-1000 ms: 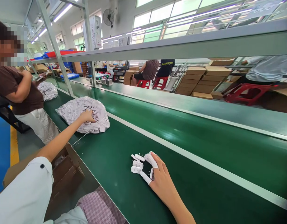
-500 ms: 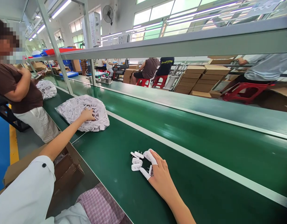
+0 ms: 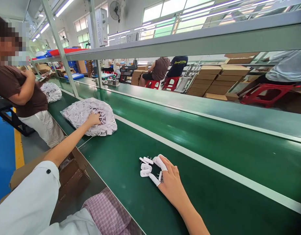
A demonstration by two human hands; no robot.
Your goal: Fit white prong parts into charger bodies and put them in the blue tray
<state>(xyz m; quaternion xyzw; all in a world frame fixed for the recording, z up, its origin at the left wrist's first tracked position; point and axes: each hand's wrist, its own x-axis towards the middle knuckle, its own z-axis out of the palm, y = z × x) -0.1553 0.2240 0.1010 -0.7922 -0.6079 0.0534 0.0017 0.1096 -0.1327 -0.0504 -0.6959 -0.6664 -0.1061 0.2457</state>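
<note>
My left hand (image 3: 93, 118) reaches into a clear plastic bag (image 3: 89, 116) heaped with small white plug parts, its fingers curled among them and partly hidden. My right hand (image 3: 171, 182) rests on the green conveyor belt (image 3: 214, 182), fingers with white finger cots on their tips cupped around several white plug parts (image 3: 147, 166) that lie in a small cluster on the belt. One part seems pinched under the fingers.
A second bag of white parts (image 3: 52, 91) lies farther up the belt. A person in a brown shirt (image 3: 23, 94) stands at the left. An open cardboard box (image 3: 72, 173) sits below the belt edge. Seated workers and stacked cartons (image 3: 214, 83) lie beyond the far belt.
Both hands stay where they were; only the head camera has shifted slightly, so the scene sits a little to the right and higher.
</note>
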